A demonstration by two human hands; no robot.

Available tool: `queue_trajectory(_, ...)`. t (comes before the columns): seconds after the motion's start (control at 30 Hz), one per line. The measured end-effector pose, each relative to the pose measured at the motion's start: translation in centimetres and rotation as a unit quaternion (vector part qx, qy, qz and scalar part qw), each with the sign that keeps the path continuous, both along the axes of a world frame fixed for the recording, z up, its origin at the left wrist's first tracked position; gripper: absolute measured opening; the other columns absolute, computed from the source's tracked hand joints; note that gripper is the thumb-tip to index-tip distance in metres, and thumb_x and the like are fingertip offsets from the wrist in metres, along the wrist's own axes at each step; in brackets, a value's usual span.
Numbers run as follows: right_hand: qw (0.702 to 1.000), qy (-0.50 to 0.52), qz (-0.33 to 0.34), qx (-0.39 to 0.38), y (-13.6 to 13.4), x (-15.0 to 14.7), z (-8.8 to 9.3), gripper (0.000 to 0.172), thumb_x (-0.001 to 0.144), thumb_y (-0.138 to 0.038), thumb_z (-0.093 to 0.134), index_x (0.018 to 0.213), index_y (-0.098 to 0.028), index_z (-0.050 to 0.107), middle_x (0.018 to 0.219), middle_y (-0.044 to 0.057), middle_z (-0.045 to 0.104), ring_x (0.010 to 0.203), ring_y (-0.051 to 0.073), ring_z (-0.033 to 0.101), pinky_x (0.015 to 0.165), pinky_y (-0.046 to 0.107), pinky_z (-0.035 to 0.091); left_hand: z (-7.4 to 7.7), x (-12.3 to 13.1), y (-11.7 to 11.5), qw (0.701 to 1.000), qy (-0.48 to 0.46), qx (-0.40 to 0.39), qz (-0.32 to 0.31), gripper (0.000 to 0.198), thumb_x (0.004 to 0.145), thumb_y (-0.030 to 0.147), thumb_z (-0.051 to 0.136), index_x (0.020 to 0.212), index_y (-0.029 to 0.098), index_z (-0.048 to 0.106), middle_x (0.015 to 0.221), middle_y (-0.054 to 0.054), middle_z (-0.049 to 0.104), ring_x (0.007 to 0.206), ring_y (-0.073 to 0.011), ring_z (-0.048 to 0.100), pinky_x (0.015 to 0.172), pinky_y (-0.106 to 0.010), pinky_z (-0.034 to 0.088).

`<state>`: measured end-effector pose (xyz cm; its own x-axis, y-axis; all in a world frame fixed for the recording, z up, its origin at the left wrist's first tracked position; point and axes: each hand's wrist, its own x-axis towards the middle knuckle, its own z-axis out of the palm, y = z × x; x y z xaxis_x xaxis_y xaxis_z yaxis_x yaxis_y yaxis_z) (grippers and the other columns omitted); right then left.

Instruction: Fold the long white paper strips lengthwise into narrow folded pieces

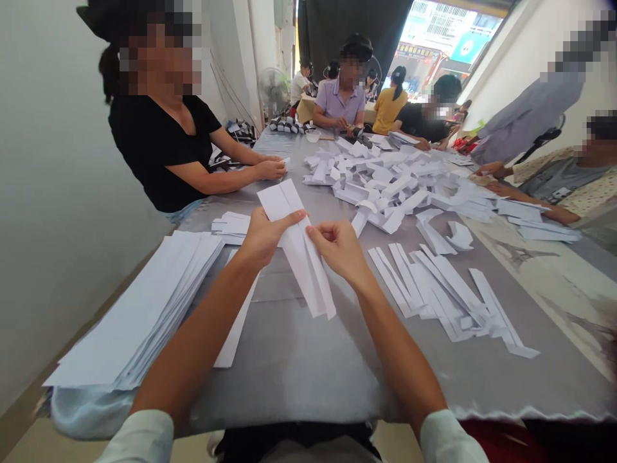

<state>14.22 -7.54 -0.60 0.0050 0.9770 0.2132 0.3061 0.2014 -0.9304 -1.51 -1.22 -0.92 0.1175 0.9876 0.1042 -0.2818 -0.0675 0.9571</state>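
Above the grey-covered table, both my hands grip one long white folded paper strip (297, 247). My left hand (263, 236) pinches its left edge near the upper end, thumb lying across the top. At the strip's right edge, my right hand (337, 247) pinches a lengthwise fold between thumb and curled fingers. The strip slants down toward me, and its lower end hangs free. A loose white sheet (240, 321) lies partly hidden under my left forearm. To the left is a thick stack of flat white paper sheets (130, 305).
Several folded strips (434, 289) lie on the table (299, 373) at right. A large heap of folded paper pieces (385, 173) covers its middle. Smaller papers (231, 225) sit behind the stack. A person in black (159, 141) works at left; others sit around the far and right sides.
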Motion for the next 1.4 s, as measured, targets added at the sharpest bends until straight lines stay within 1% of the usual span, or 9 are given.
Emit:
queue_trajectory(0.2,0.999,-0.010,-0.020,0.045,0.1,-0.3,-0.3,0.044,0.098,-0.050,0.058,0.067,-0.018,0.062,0.063,-0.001,0.049,0.059,0.013,0.041,0.056,0.028,0.027,-0.1,0.0,-0.1,0.998,0.017,0.001,-0.054,0.045,0.063,0.037,0.102,0.094,0.013,0.079,0.100,-0.012,0.080,0.088,-0.0254,0.075,0.079,-0.035,0.061)
queue_trajectory(0.37,1.000,0.013,-0.016,0.016,-0.2,-0.8,0.0,0.042,0.097,-0.052,0.059,0.074,-0.018,0.068,0.067,0.001,0.057,0.060,0.013,0.046,0.056,0.027,0.031,0.4,-0.2,-0.2,0.999,0.030,0.016,-0.015,0.046,0.059,0.037,0.103,0.091,0.015,0.079,0.097,-0.010,0.080,0.090,-0.0274,0.075,0.077,-0.036,0.062)
queue_trajectory(0.53,1.000,0.011,-0.007,0.005,-0.6,-0.8,0.3,0.038,0.097,-0.045,0.061,0.073,-0.016,0.071,0.064,0.000,0.056,0.058,0.013,0.045,0.056,0.028,0.030,0.5,-0.5,0.1,1.000,0.022,0.013,-0.018,0.043,0.061,0.040,0.102,0.089,0.015,0.080,0.098,-0.011,0.080,0.088,-0.0270,0.075,0.075,-0.035,0.062)
queue_trajectory(0.77,0.999,0.012,-0.030,0.040,-0.3,-0.6,-0.1,0.042,0.097,-0.048,0.060,0.069,-0.017,0.067,0.065,0.000,0.055,0.060,0.013,0.046,0.056,0.028,0.032,0.6,-0.7,0.1,0.996,0.010,-0.027,-0.089,0.049,0.057,0.036,0.105,0.091,0.013,0.077,0.096,-0.010,0.079,0.085,-0.0247,0.074,0.076,-0.035,0.061)
queue_trajectory(1.0,1.000,-0.008,0.002,-0.007,0.0,-0.2,-0.3,0.040,0.096,-0.048,0.061,0.071,-0.017,0.066,0.060,-0.003,0.048,0.056,0.012,0.039,0.055,0.028,0.026,0.4,-1.0,0.4,0.997,0.048,-0.007,-0.054,0.049,0.055,0.035,0.104,0.091,0.014,0.078,0.098,-0.011,0.080,0.092,-0.0299,0.076,0.080,-0.039,0.062)
queue_trajectory(1.07,1.000,-0.019,0.014,-0.013,0.1,0.0,-0.4,0.040,0.096,-0.047,0.062,0.070,-0.017,0.064,0.059,-0.003,0.046,0.056,0.011,0.037,0.055,0.029,0.024,0.4,-1.1,0.5,0.998,0.046,-0.009,-0.045,0.048,0.056,0.035,0.104,0.091,0.013,0.079,0.099,-0.011,0.081,0.091,-0.0290,0.076,0.079,-0.037,0.061)
queue_trajectory(1.2,1.000,-0.025,-0.003,0.001,0.2,0.0,-0.6,0.040,0.096,-0.046,0.061,0.069,-0.017,0.063,0.059,-0.003,0.045,0.056,0.011,0.035,0.055,0.029,0.023,0.4,-1.2,0.5,0.997,0.040,-0.016,-0.059,0.051,0.056,0.036,0.105,0.094,0.013,0.080,0.105,-0.012,0.082,0.091,-0.0265,0.076,0.077,-0.033,0.061)
queue_trajectory(1.3,1.000,-0.021,-0.017,0.014,0.3,0.0,-0.9,0.041,0.096,-0.049,0.061,0.070,-0.017,0.065,0.059,-0.003,0.046,0.056,0.011,0.035,0.054,0.028,0.024,0.5,-1.5,0.5,0.995,0.057,-0.015,-0.074,0.055,0.055,0.038,0.105,0.096,0.012,0.082,0.107,-0.014,0.082,0.095,-0.0295,0.077,0.079,-0.035,0.062)
queue_trajectory(1.4,1.000,-0.010,-0.016,0.015,0.5,0.1,-1.1,0.041,0.094,-0.051,0.064,0.072,-0.017,0.067,0.059,-0.002,0.049,0.056,0.011,0.037,0.055,0.028,0.025,0.7,-1.6,0.5,0.996,0.066,-0.005,-0.061,0.057,0.052,0.039,0.106,0.095,0.012,0.082,0.107,-0.015,0.083,0.096,-0.0324,0.078,0.078,-0.037,0.062)
